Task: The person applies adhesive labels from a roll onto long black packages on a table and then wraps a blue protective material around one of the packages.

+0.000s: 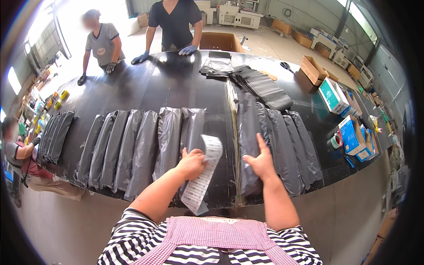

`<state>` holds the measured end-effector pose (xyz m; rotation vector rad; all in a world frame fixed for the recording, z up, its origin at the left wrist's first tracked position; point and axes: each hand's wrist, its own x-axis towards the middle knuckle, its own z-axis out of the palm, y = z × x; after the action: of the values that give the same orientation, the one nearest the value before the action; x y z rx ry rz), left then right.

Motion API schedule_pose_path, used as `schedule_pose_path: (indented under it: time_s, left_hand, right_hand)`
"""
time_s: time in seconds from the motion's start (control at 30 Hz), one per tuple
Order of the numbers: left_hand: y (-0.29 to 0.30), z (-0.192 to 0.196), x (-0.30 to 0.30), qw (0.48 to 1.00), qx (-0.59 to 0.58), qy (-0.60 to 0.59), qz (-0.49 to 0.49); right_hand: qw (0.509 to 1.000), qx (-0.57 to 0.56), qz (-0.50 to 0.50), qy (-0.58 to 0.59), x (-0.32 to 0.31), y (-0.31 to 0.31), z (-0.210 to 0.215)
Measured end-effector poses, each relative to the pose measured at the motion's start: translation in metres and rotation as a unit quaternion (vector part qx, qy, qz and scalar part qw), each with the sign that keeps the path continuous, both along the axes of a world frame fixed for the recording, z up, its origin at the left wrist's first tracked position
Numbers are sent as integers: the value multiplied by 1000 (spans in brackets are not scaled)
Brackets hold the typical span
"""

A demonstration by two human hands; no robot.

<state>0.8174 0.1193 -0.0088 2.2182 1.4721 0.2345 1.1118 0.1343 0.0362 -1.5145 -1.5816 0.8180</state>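
Observation:
My left hand (192,164) is closed on a long white strip of printed labels (196,187), which curls above my fingers and hangs down toward the table's near edge. Behind it lies a dark grey plastic-wrapped package (194,126), last in a row of similar long packages (145,145) to the left. My right hand (261,160) has thumb and fingers spread over another long grey package (250,115); it seems to touch its right side. Several more wrapped packages (282,150) lie side by side to the right of that hand.
Flat grey plastic bags (265,88) are stacked on the black table (145,84). Blue boxes (352,134), a tape roll (336,141), scissors (287,66) and an open carton (312,70) are at the right. Two gloved people stand across; another person (22,152) is at the left.

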Motion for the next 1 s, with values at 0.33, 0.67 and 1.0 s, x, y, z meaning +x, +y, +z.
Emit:
schedule_pose_path:
  time_s: [0.33, 0.67, 1.0]
  left_hand:
    - [-8, -33, -24, 950, -60, -290, 102]
    - [-5, -36, -22, 946, -61, -298, 111]
    - [-7, 27, 61, 989, 0, -86, -120]
  right_hand:
    - [926, -124, 135, -330, -96, -6, -17]
    - [924, -204, -60, -318, 11, 37, -50]
    - [917, -225, 25, -330, -21, -21, -47]
